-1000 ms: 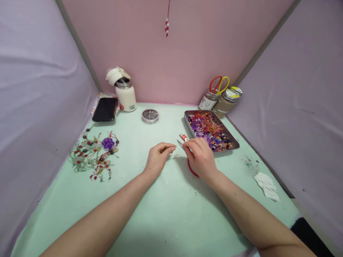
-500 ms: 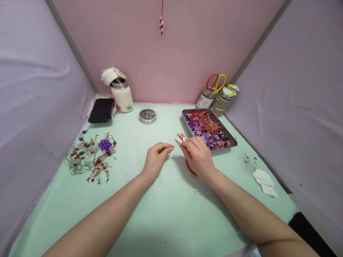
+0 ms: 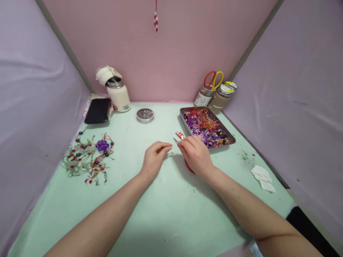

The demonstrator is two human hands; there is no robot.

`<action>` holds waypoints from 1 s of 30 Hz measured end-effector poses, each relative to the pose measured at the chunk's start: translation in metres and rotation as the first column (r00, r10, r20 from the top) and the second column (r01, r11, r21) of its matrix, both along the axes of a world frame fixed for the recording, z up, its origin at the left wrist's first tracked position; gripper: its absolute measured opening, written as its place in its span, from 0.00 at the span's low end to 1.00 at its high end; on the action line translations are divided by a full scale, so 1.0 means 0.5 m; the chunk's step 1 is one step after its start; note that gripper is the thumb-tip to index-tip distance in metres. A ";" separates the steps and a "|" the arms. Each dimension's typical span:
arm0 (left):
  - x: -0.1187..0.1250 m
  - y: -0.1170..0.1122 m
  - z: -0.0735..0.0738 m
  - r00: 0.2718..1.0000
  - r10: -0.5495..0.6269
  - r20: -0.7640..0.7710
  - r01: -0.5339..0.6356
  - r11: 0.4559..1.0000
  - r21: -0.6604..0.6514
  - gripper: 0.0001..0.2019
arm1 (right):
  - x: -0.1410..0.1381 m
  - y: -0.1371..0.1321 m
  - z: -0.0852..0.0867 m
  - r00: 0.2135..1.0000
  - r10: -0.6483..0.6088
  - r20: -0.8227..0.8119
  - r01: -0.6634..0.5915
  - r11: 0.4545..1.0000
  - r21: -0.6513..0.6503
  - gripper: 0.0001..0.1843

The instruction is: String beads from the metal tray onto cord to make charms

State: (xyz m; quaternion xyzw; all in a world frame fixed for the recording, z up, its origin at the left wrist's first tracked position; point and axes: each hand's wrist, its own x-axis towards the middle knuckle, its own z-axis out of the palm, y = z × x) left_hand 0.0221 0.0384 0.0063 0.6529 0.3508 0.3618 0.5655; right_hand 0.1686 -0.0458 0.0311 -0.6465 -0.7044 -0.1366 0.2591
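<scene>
My left hand [image 3: 155, 157] rests on the green table [image 3: 160, 214] with thumb and forefinger pinched together on something too fine to make out. My right hand [image 3: 197, 155] is closed round a pair of scissors with red handles [image 3: 187, 167]; the metal tips [image 3: 175, 140] point at my left fingertips. A small clear bead or knot [image 3: 170, 154] lies on the table between the two hands. A red and white lighter [image 3: 180, 135] lies just beyond my right hand.
A metal tray [image 3: 230, 135] of mixed beads and red cord sits right of my hands. Beaded charms [image 3: 88, 155] lie at the left. At the back stand a white flask [image 3: 118, 94], a black phone [image 3: 98, 110], a round tin [image 3: 145, 115] and two jars [image 3: 217, 96]. Tissue [image 3: 262, 178] lies at the right.
Both hands hold nearly the same pose; the view has shifted so that everything sits slightly further left and higher in the picture.
</scene>
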 end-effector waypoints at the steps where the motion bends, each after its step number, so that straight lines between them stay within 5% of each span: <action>1: 0.000 0.000 -0.001 1.000 -0.006 -0.001 0.006 1.000 -0.002 0.06 | 0.000 0.000 -0.001 1.000 0.001 0.009 -0.001 1.000 -0.002 0.11; 18: 0.008 -0.008 0.000 0.999 -0.038 0.036 0.042 0.993 -0.113 0.07 | -0.007 0.004 -0.017 1.000 0.013 -0.011 -0.013 0.999 0.034 0.07; 25: 0.004 -0.009 -0.005 0.997 -0.060 0.053 0.065 0.993 -0.103 0.07 | -0.008 0.004 -0.019 0.990 0.009 -0.142 -0.007 1.000 0.014 0.06; 30: 0.004 -0.006 -0.002 0.998 -0.034 0.055 0.040 0.992 -0.121 0.07 | -0.006 0.005 -0.023 0.914 0.002 -0.405 -0.007 1.000 -0.013 0.09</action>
